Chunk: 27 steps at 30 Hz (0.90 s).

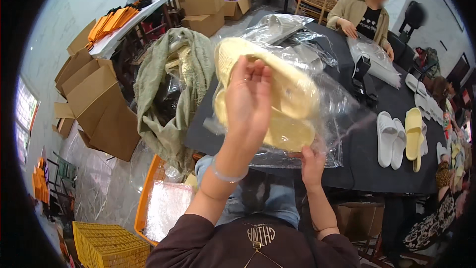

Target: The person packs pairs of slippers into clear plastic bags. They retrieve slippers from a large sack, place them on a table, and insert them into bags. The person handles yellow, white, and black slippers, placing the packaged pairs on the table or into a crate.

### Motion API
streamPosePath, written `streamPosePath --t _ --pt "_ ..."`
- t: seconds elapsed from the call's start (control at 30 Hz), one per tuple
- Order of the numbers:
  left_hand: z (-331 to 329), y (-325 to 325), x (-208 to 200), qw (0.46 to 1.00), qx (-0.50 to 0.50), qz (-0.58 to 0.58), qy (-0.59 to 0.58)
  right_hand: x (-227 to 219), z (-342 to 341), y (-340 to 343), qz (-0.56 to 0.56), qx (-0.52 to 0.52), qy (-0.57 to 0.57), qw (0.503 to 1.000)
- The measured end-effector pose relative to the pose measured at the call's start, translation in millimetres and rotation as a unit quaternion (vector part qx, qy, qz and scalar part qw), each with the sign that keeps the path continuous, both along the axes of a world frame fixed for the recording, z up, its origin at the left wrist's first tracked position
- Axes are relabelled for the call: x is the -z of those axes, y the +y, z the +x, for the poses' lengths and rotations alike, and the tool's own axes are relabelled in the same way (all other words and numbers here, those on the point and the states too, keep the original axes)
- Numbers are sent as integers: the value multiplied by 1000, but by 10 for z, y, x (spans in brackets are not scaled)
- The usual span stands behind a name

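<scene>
My left hand [250, 92] is raised over the near part of the dark table, its fingers curled around a pair of pale yellow slippers [297, 92]. One slipper lies above the other, and their toe ends are partly behind my hand. A clear plastic bag [342, 114] surrounds their heel ends and spreads out to the right. With thumb and fingers closed, my right hand [312, 166] pinches the bag's near edge beside the lower slipper's heel. Just beyond, grey slippers in clear bags [280, 27] lie on the table.
White slippers [391, 139] and a yellow slipper [413, 134] stand at the right of the dark table [362, 168]. Across it, a person [369, 12] handles a clear bag. At left are a green sack [148, 99], cardboard boxes [99, 99] and an orange crate [144, 203] holding clear bags.
</scene>
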<state>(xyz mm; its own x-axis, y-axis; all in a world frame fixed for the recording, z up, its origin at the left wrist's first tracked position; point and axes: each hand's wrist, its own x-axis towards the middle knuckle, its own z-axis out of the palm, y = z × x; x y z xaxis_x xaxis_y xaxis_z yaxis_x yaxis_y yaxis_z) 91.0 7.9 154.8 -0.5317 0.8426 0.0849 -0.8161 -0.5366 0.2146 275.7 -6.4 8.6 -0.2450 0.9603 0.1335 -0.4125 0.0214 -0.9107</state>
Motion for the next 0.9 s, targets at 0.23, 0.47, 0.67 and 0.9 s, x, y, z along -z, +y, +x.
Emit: streamPosePath --t 0.23,0.47,0.67,0.9 --pt "45 -15 461 939 16 -130 318 278 620 138 28 66 -231 970" --pt "-384 -746 1630 540 -297 -377 692 -71 998 244 188 211 -484 828" --pt "-429 -875 1869 465 -207 -470 721 -45 963 645 50 96 -469 877" --pt "-549 -847 1971 455 -231 -415 753 -156 858 605 111 69 -341 931"
